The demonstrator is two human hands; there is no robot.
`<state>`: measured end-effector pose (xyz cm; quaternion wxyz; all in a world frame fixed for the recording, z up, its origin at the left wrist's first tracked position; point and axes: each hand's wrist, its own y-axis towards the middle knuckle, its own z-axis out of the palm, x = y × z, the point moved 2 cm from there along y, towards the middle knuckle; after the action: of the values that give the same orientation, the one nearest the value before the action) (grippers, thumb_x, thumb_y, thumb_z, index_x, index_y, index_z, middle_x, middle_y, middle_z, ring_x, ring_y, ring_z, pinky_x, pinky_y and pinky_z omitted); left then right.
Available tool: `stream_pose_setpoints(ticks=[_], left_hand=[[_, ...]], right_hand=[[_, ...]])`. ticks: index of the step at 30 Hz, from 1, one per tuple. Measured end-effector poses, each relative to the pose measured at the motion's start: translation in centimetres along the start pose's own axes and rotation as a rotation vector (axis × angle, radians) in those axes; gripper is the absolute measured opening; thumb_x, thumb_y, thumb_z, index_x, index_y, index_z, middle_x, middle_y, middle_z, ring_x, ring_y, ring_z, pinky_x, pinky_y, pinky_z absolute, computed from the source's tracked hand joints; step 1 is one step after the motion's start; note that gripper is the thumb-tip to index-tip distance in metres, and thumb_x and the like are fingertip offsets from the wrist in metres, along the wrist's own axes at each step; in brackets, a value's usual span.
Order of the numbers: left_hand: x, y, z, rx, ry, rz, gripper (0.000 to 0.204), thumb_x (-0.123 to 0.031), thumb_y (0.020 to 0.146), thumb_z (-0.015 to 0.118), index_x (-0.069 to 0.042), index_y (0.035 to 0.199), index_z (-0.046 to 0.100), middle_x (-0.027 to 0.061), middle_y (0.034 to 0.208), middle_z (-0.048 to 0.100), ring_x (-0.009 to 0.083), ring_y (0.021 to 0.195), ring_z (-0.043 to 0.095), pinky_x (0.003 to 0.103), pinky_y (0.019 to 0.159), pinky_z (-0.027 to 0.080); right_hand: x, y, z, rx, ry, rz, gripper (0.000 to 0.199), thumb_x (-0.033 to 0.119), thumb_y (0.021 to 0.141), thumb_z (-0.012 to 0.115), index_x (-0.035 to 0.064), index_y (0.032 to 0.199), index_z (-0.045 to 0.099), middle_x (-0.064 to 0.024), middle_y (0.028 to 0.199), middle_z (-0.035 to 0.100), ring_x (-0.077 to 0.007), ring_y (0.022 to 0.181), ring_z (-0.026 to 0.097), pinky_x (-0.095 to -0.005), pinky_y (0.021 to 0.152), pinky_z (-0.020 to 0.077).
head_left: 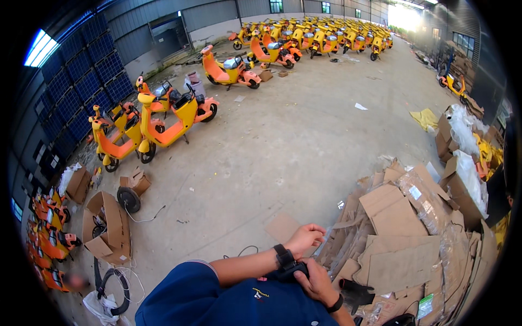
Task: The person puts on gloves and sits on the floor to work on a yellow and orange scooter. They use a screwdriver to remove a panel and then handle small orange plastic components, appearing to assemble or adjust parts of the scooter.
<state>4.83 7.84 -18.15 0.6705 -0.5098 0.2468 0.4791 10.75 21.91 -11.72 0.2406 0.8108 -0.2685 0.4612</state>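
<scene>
The person's left hand point(306, 239) reaches across the front, its grip loosely apart. A black device point(292, 270) sits at that wrist, beside a black strap point(283, 256). The right hand point(319, 283) touches the device; whether its grip is clamped cannot be told. Flattened cardboard point(402, 261) lies nearby.

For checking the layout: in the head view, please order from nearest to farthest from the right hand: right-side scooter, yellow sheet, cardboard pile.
1. Cardboard pile, beside the right hand.
2. Yellow sheet, ahead right on the floor.
3. Right-side scooter, farther ahead right.
</scene>
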Motion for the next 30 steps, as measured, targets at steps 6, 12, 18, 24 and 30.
stream_pose_setpoints(ticks=[6,12,18,24,30], left_hand=[[1.9,1.4,-1.0,0.159,-0.191,-0.205,0.014,-0.009,0.091,0.055,-0.005,0.104,0.059,0.0033,0.096,0.061,0.0126,0.085,0.059,0.028,0.074,0.048],[2.2,1.4,-0.1,0.241,-0.151,-0.269,0.015,-0.012,0.092,0.056,-0.005,0.106,0.058,0.0031,0.096,0.061,0.0119,0.082,0.059,0.028,0.073,0.049],[1.3,-0.7,1.5,0.180,-0.071,-0.196,0.020,-0.014,0.092,0.057,-0.004,0.108,0.057,0.0033,0.093,0.060,0.0117,0.080,0.058,0.026,0.070,0.048],[-1.3,-1.3,1.9,0.182,0.085,0.008,0.024,-0.015,0.092,0.056,-0.003,0.113,0.056,0.0046,0.098,0.060,0.0114,0.085,0.058,0.026,0.074,0.048],[-4.7,-1.0,1.8,0.144,0.647,0.474,0.025,-0.017,0.091,0.060,-0.001,0.111,0.057,0.0083,0.091,0.062,0.0190,0.087,0.061,0.033,0.077,0.049]], right_hand=[[-0.6,0.9,-0.1,-0.045,-0.114,-0.112,0.051,0.038,0.078,0.074,0.0056,0.112,0.054,-0.0182,0.089,0.060,-0.0376,0.079,0.062,-0.0402,0.069,0.0500],[-1.3,1.1,0.1,-0.064,-0.213,-0.183,0.050,0.044,0.079,0.071,0.0065,0.109,0.056,-0.0183,0.087,0.062,-0.0363,0.075,0.063,-0.0402,0.066,0.0512],[-1.8,0.5,0.4,-0.131,-0.072,-0.264,0.038,0.040,0.091,0.055,0.0029,0.098,0.057,-0.0151,0.074,0.063,-0.0289,0.066,0.063,-0.0375,0.060,0.0497],[-3.2,0.5,-1.1,-0.250,0.652,0.019,0.046,0.049,0.097,0.043,0.0039,0.099,0.051,-0.0055,0.068,0.056,-0.0085,0.049,0.043,-0.0214,0.045,0.0325],[-7.2,2.0,-4.0,-0.737,1.004,0.257,0.033,0.038,0.101,0.042,0.0078,0.111,0.050,-0.0067,0.083,0.058,-0.0113,0.061,0.050,-0.0243,0.052,0.0394]])
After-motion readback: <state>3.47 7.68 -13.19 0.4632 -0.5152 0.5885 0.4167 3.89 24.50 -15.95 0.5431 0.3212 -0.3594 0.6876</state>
